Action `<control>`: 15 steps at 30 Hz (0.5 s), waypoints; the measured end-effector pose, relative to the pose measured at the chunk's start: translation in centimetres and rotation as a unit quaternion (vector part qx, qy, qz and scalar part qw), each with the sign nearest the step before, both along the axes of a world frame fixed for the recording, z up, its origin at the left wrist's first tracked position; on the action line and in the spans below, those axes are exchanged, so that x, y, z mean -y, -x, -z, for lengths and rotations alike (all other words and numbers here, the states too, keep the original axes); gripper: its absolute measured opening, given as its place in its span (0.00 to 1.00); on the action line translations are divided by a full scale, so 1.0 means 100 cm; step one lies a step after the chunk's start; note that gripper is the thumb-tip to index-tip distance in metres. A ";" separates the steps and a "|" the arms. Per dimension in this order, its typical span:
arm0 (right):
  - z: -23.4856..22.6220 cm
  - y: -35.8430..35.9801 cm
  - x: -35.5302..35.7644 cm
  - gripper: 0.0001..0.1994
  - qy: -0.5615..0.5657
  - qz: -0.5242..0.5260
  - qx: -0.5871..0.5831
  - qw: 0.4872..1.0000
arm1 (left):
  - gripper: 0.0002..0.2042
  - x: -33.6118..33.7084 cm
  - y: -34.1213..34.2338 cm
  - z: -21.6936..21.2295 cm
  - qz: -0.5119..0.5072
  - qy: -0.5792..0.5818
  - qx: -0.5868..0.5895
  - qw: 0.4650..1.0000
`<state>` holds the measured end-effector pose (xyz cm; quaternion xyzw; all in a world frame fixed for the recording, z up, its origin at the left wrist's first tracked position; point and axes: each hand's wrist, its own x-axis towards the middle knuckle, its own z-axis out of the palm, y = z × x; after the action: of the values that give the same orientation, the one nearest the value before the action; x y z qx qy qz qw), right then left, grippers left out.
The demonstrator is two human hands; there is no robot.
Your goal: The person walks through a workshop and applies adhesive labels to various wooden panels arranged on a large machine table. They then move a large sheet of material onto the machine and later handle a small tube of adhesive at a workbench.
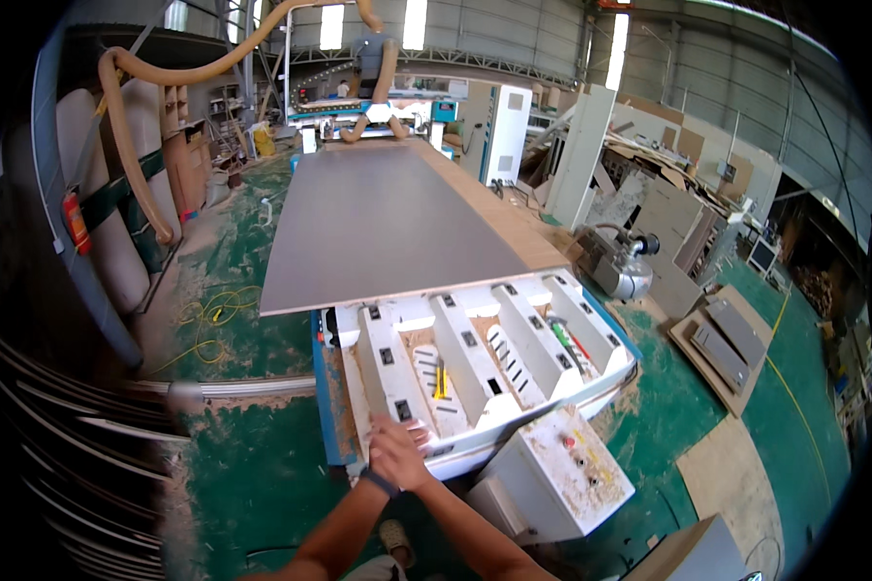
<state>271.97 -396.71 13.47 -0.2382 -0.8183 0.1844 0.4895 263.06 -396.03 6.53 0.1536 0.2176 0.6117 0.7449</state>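
— Saw what at left?
— Saw a yellow cable [201, 335], then a grey panel [388, 223] across the white router bed [480, 365].
— Held anything?
— Found both hands [397, 455] drawn together, overlapping, at the bed's near-left corner; could not tell any grip within.
— Noted what rightward?
— Noted a yellow tool [441, 381] inside the bed, then a white control box [562, 484].

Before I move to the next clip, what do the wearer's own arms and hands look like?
The hands are ungloved. The left forearm wears a dark band at the wrist end, possibly a watch; the right forearm shows none. No sleeve shows on either.
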 end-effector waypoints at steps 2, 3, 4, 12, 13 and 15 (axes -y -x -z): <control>0.007 0.021 0.013 0.25 0.125 -0.051 -0.011 0.991 | 0.28 0.004 0.055 -0.016 -0.030 0.029 0.127 0.991; 0.023 0.015 0.018 0.30 0.154 -0.007 0.079 0.985 | 0.26 0.015 0.054 -0.066 -0.070 0.059 0.103 0.990; 0.035 0.016 0.027 0.30 0.149 0.021 0.142 0.978 | 0.24 0.037 0.065 -0.108 -0.122 0.087 0.073 0.986; 0.118 0.151 0.085 0.27 0.220 0.046 0.311 0.924 | 0.09 0.144 0.320 0.006 -0.320 0.066 -0.420 0.847; 0.132 0.188 0.078 0.27 0.211 0.008 0.305 0.929 | 0.06 0.160 0.354 0.054 -0.353 0.175 -0.391 0.832; 0.145 0.267 0.080 0.25 0.206 -0.056 0.307 0.927 | 0.05 0.220 0.423 0.125 -0.369 0.309 -0.095 0.872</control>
<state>245.24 -404.69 -1.03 -0.3329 -0.8846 0.2936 0.1432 220.74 -418.04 -6.01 -0.1179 0.5062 0.7260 0.4504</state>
